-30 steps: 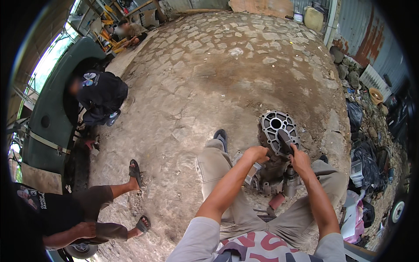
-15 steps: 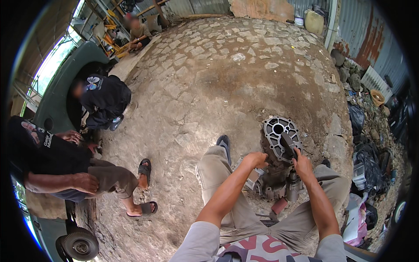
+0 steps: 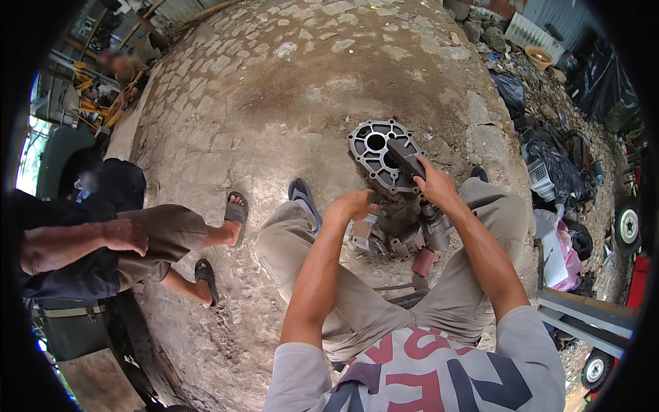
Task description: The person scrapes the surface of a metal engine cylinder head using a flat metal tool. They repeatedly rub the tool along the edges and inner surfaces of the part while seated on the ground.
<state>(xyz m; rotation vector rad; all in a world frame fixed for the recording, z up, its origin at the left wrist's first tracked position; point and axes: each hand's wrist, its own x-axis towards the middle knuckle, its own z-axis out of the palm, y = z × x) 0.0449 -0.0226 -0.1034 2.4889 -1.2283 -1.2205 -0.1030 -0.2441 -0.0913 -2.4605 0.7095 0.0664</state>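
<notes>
A grey cast-metal gearbox housing [image 3: 382, 154] stands on the ground between my legs. Its round, flanged face has large openings and bolt holes round the rim. My right hand [image 3: 435, 184] grips one end of a dark rectangular block [image 3: 406, 157], whose other end lies over the face and partly covers an opening; I cannot make out the block's exact kind. At the near left side of the housing, my left hand [image 3: 353, 204] is closed with its fingers curled against the edge. A cylindrical metal part [image 3: 434, 228] and a reddish block [image 3: 423, 261] are at the housing's near side.
To the left a person sits with sandalled feet [image 3: 236, 218] on the ground; another, in dark clothes [image 3: 125, 184], is behind. Someone else sits at the far left. Black plastic bags [image 3: 549, 154], a white crate [image 3: 541, 180] and rubble line the right side. A metal-framed bench [image 3: 583, 312] stands near right.
The view has swung, so the housing and my hands sit further left and higher. My right hand still holds the block over the face. The seated person's feet have shifted.
</notes>
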